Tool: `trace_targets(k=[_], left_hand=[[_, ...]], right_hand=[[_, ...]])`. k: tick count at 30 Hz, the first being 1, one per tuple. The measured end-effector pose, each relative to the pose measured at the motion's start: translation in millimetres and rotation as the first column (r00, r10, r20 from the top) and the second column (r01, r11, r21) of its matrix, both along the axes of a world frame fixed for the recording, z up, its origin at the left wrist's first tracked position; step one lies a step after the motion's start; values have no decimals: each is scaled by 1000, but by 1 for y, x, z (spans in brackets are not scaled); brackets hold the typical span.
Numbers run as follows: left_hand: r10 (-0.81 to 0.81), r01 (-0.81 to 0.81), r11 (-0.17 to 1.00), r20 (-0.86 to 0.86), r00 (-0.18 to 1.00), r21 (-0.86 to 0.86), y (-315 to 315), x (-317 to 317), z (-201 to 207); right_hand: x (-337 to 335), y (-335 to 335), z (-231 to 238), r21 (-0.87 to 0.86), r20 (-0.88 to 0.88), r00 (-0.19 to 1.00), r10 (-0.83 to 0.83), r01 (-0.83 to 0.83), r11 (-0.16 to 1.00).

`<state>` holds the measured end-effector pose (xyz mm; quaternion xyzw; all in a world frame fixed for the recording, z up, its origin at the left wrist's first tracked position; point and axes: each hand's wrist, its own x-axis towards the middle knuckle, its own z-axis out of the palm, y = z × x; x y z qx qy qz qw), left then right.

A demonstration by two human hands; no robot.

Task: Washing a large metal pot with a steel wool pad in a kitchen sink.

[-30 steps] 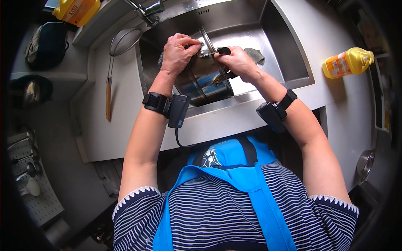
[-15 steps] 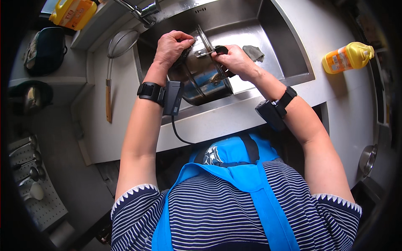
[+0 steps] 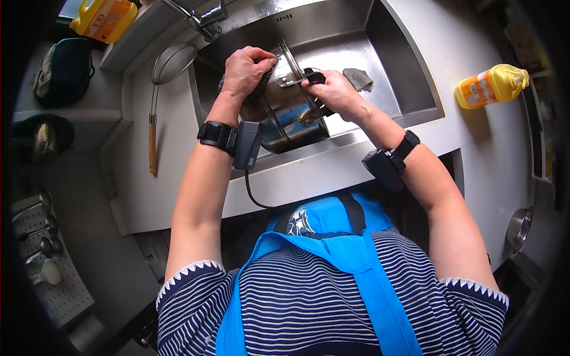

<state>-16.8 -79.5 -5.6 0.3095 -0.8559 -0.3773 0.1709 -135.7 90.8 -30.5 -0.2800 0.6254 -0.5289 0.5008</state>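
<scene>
A shiny stainless steel pot [image 3: 274,105] lies tilted on its side in the left part of the sink [image 3: 409,77]. My right hand [image 3: 337,95] is closed round the pot's black-and-metal handle [image 3: 313,77] at its right side. On the pot's upper left, my left hand [image 3: 244,72] is closed, its fingers bent over a dark, wiry steel wool scrubber [image 3: 262,85] pressed to the metal. Most of the scrubber is hidden under the palm. Behind my right hand, a crumpled grey-green cloth [image 3: 358,79] rests on the sink floor.
A faucet [image 3: 205,24] stands at the back left of the sink. A wooden-handled strainer [image 3: 153,139] lies on the left counter. Yellow bottles stand at the right [image 3: 493,86] and far left [image 3: 105,19]. A metal bowl [image 3: 519,228] sits at the right edge.
My left hand has shifted slightly down along the pot, and more of the dark scrubber shows beside it. The pot has tipped a little; my right hand keeps its hold.
</scene>
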Motion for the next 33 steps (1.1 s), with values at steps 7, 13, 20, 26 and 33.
trace_targets(k=[7, 13, 20, 26, 33], left_hand=[[-12, 12, 1000, 1, 1000, -25, -2, 5, 1], [-97, 87, 976, -41, 994, -200, 20, 15, -3], [30, -34, 989, -25, 999, -142, -4, 17, -5], [-133, 110, 971, -96, 986, -214, 26, 21, -8], [49, -50, 996, -8, 999, -70, 11, 11, 0]], right_hand=[[2, -2, -2, -55, 49, 999, 2, 1, 998], [-3, 3, -5, -33, 19, 1000, 0, 0, 999], [4, -1, 1, -21, 25, 999, 25, -24, 999], [-4, 4, -7, -32, 40, 999, -3, 4, 999], [2, 2, 8, 1, 14, 1000, 16, -16, 1000]])
